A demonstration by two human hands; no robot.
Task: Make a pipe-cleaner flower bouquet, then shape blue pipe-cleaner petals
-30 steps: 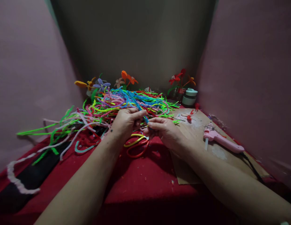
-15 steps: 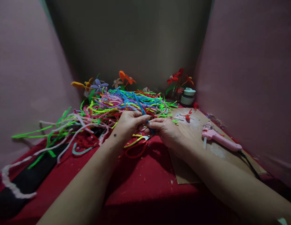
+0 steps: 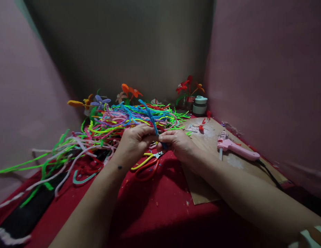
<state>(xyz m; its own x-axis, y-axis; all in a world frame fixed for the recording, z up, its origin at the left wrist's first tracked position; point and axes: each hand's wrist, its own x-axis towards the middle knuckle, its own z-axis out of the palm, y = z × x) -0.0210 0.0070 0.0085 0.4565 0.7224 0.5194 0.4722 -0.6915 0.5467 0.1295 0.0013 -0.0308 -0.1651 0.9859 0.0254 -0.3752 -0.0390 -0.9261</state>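
A blue pipe cleaner (image 3: pixel 151 116) rises at a slant from between my hands, its lower end partly hidden by my fingers. My left hand (image 3: pixel 136 140) pinches it from the left, thumb and forefinger pressed together. From the right, my right hand (image 3: pixel 177 142) grips the same piece lower down, its fingertips touching those of the left. Just below the hands, pliers with one yellow and one red handle (image 3: pixel 147 168) lie on the red cloth (image 3: pixel 160 203). Behind my hands spreads a heap of pipe cleaners (image 3: pixel 129 113) in many colours.
At right, a pink glue gun (image 3: pixel 239 150) rests on a brown board (image 3: pixel 207 187) with small red pieces (image 3: pixel 201 128). A lidded jar (image 3: pixel 200 105) and fuzzy flowers (image 3: pixel 184 86) stand at the back. A black strip (image 3: pixel 26 210) lies at left.
The view has shifted to the right, so things sit further left. My left hand has turned slightly, and more of the pliers shows. Both hands still hold the blue pipe cleaner.
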